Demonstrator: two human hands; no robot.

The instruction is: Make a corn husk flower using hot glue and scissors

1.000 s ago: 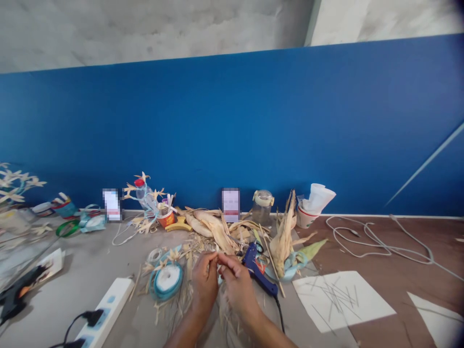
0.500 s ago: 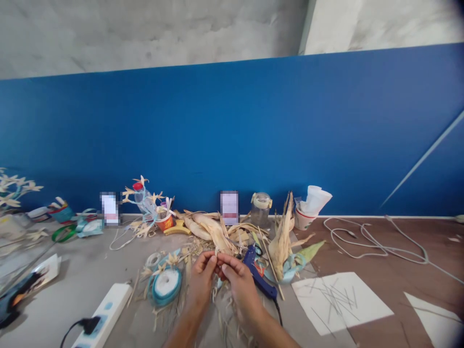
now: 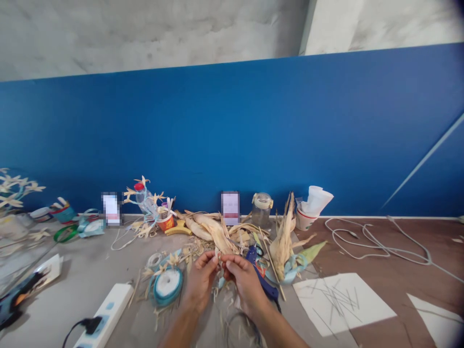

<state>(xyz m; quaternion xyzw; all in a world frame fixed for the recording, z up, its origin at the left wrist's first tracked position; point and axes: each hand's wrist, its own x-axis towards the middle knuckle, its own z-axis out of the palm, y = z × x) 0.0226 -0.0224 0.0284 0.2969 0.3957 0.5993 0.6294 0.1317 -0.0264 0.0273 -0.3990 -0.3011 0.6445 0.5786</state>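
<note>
My left hand [image 3: 200, 278] is closed in a pinch, with a small pale piece [image 3: 217, 252], seemingly corn husk, at its fingertips. Close beside it, my right hand [image 3: 244, 280] also has thumb and fingers pressed together; what they hold is too small to make out. Behind my hands lies a heap of dried corn husks [image 3: 206, 227]. A dark blue glue gun [image 3: 267, 288] lies just right of my right hand, partly hidden by it. To the left of my left hand is a spool of teal ribbon [image 3: 167, 286] with husk flowers at its edge.
A white power strip [image 3: 110, 309] lies at front left. Dark thin sticks rest on a white sheet [image 3: 342, 302] at right, near a white cable [image 3: 377, 246]. Along the blue partition [image 3: 232, 130] stand a phone [image 3: 230, 208], a clear jar [image 3: 261, 210] and paper cups [image 3: 306, 218].
My fingertips have drawn slightly apart, and my right hand has shifted a little right, covering more of the glue gun. A dark loop of cord now shows beside my right forearm.
</note>
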